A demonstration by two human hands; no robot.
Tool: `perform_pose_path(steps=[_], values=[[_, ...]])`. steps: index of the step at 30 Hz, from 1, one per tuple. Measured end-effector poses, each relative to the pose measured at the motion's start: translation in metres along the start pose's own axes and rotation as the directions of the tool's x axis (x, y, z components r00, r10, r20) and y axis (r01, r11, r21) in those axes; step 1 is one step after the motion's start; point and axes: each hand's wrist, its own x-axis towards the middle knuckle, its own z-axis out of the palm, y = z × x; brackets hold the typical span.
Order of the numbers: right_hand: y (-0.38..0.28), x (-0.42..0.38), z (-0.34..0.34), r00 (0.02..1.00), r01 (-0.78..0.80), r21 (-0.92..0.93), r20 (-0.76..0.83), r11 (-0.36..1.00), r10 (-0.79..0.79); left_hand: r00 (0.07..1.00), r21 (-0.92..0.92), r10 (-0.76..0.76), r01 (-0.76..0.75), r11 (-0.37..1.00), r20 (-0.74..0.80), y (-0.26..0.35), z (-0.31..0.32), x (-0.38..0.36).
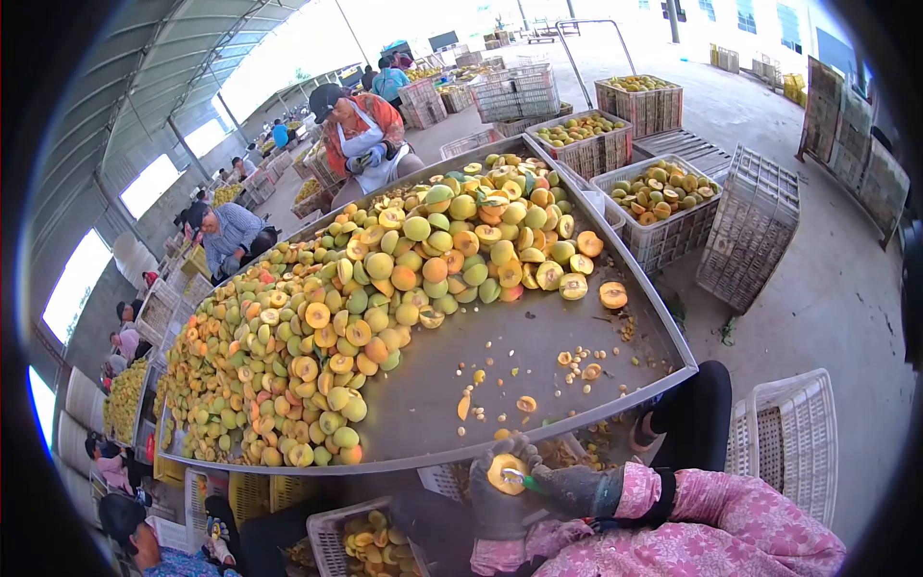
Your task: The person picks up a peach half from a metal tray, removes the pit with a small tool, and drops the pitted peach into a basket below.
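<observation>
Below the near edge of a metal table (pixel 423 404), my gloved left hand (pixel 498 505) is closed around a halved yellow-orange fruit (pixel 507 474), its cut side facing up. From the right comes my gloved right hand (pixel 580 489), fingers wrapped round a small green-handled tool (pixel 528 482) whose tip touches the middle of the cut face. A large heap of green and orange fruit (pixel 385 279) covers the left and back of the table. Loose pits (pixel 574 365) and a few fruit pieces (pixel 526 404) lie on the bare metal in front.
Crates of fruit (pixel 661 192) stand beyond the table's right side, beside an upright crate (pixel 752 231). A white crate (pixel 788 433) is at the near right, another crate (pixel 361 543) below the table. Co-workers sit across (pixel 363 144) and along the left (pixel 231 231).
</observation>
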Motion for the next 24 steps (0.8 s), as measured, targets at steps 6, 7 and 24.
perform_pose_path(steps=[6, 7, 24], values=[[-0.008, -0.009, 0.020, 0.882, 0.300, 0.913, -0.377, 0.278, 0.284, 0.991, -0.269, -0.128, 0.131, 0.954, 0.028, -0.007, -0.017, 0.007], [-0.010, -0.010, 0.015, 0.906, 0.244, 0.953, -0.290, 0.177, 0.308, 0.991, -0.271, -0.131, 0.134, 0.953, 0.029, -0.009, -0.019, 0.008], [-0.014, 0.003, 0.137, 0.980, 0.030, 0.905, -0.110, 0.424, 0.165, 0.673, 0.553, 0.525, -0.202, 0.808, -0.521, 0.120, -0.157, -0.026]])
